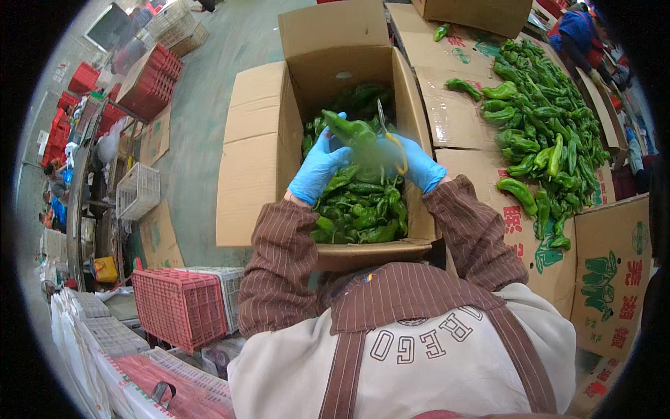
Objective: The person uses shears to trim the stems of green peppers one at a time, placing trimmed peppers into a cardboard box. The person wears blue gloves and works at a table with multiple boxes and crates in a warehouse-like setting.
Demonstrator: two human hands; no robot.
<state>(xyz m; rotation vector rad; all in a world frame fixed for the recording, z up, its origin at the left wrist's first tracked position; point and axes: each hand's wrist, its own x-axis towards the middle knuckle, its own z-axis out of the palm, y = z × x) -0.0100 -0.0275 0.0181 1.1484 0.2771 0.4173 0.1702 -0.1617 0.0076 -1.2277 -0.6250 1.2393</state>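
A large cardboard box (256, 152) stands open before me with many green peppers (366, 214) inside. Over it my left hand (319, 165), in a blue glove, grips a green pepper (340, 125) by its side, the pointed end up and to the left. My right hand (419, 162), also gloved in blue, holds scissors with yellow handles (400, 152); one metal blade points up, beside the pepper. A blurred patch in the picture hides part of the pepper and the right fingers.
To the right, a pile of green peppers (555, 120) lies on flattened cardboard (466, 120). A person in blue (576, 31) works beyond it. Red plastic crates (178, 304) and a white crate (138, 191) stand at the left. Another cardboard box (610, 277) is at the lower right.
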